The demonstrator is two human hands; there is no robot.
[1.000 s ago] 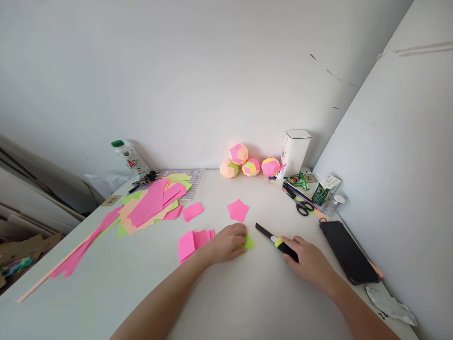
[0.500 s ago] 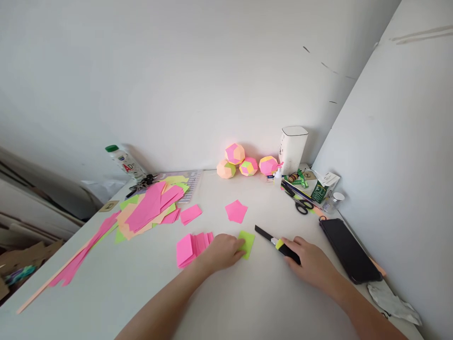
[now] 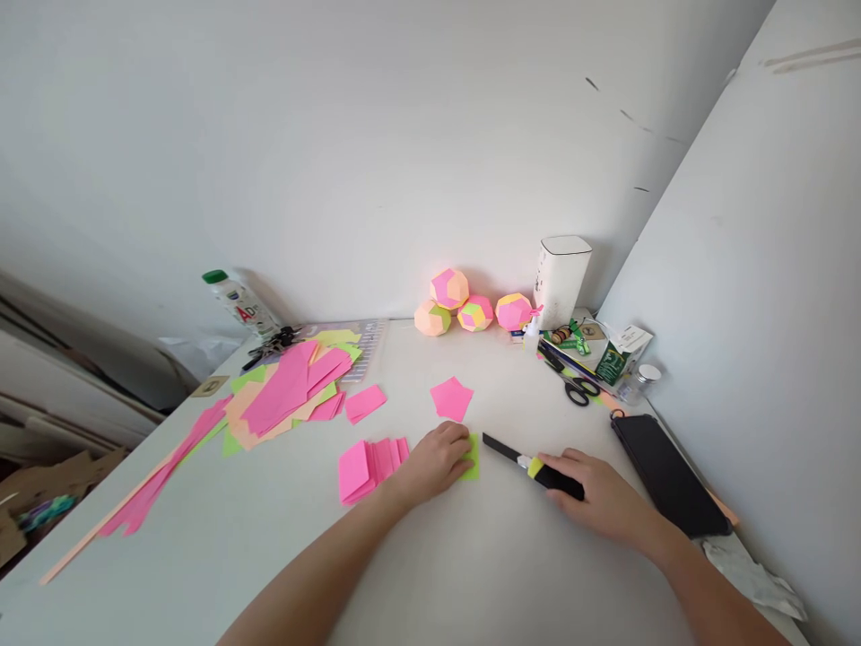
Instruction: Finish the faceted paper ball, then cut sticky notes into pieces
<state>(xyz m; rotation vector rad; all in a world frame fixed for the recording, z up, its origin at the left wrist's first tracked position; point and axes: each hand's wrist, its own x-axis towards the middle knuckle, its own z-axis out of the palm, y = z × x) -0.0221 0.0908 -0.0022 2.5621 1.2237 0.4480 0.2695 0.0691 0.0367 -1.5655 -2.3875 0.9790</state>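
Observation:
My left hand (image 3: 439, 462) is closed over a small lime-green piece of paper (image 3: 473, 458) lying on the table, its fingers covering the paper's left part. Wrapped round a black and yellow utility knife (image 3: 552, 475) is my right hand (image 3: 595, 492). The knife's dark blade points left, its tip just right of the green paper. Left of my left hand, folded pink paper pieces (image 3: 356, 471) lie in a stack. A pink paper pentagon (image 3: 452, 398) is flat on the table beyond my left hand, and a pink paper rectangle (image 3: 365, 404) lies further left.
Paper scraps (image 3: 289, 390) heap at the left beside a white bottle (image 3: 239, 303). Several paper balls (image 3: 449, 289) and a white container (image 3: 562, 283) stand against the wall. Scissors (image 3: 578, 388), a small jar (image 3: 639, 384) and a black phone-like slab (image 3: 669, 474) line the right side.
My left hand has shifted its fingers, now covering more of the green paper, which has turned straighter. My right hand with the knife has moved slightly right. The view has shifted a little.

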